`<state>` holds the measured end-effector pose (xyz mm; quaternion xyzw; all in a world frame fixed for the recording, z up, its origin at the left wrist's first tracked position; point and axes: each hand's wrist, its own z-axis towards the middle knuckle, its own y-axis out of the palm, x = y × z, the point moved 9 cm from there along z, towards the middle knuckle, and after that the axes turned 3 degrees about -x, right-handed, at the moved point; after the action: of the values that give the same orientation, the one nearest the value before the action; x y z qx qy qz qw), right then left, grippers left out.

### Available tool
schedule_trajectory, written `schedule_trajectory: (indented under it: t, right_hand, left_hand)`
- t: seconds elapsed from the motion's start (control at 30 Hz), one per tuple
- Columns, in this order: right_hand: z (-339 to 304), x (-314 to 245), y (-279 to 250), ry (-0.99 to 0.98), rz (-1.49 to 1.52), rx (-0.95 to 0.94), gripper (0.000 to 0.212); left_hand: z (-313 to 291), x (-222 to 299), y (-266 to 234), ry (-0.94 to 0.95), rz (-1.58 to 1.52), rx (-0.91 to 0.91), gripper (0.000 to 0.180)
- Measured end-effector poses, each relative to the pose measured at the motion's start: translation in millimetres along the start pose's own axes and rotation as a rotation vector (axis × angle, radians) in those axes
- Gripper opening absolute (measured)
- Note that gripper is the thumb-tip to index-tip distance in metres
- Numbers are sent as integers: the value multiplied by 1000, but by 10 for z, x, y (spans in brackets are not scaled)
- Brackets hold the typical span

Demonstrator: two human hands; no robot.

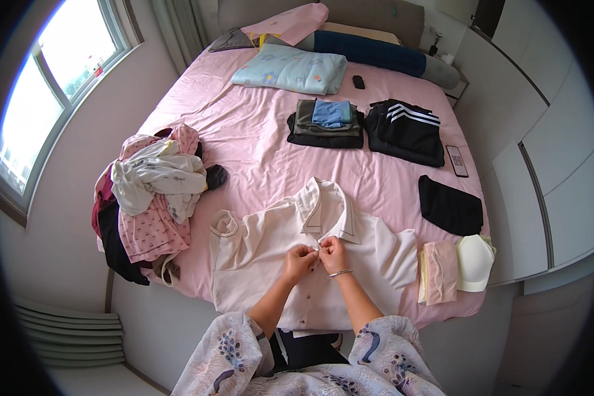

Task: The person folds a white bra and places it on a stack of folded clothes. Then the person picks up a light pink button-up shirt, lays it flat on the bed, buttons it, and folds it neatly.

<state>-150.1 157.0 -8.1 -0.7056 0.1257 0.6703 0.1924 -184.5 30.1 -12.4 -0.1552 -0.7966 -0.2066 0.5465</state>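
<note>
On my feed, the left hand (301, 262) and the right hand (333, 251) work close together, each with its fingertips pinched on the front opening of the pale shirt (264, 267), just below its collar (313, 214). The shirt lies front up beneath both hands on the pink bedsheet (244, 162). A bracelet (341, 272) circles the right wrist. Well left of the left hand I see a heap of clothes (155, 181); off to the right hand's right lie a folded pink cloth (440, 272) and a cream bra (474, 263).
</note>
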Motion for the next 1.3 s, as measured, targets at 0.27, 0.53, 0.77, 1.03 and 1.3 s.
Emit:
schedule_trajectory:
  t: [0.27,0.53,0.77,1.03,1.3]
  right_hand:
    - [-39,-330,76,-175,-134,-79,21]
    - [-161,-283,-617,-108,-321,353,18]
    - [115,271,-988,464,2,412,30]
    - [326,-306,-924,-22,-318,443,33]
    - [543,-330,-788,-62,-813,348,26]
  left_hand:
    - [44,-222,50,-438,-441,-161,7]
    - [200,530,-425,261,163,403,27]
    - [631,498,-340,115,516,285,24]
    - [681,75,-498,-270,-682,-78,24]
    - [726,292,-646,-93,-693,-16,29]
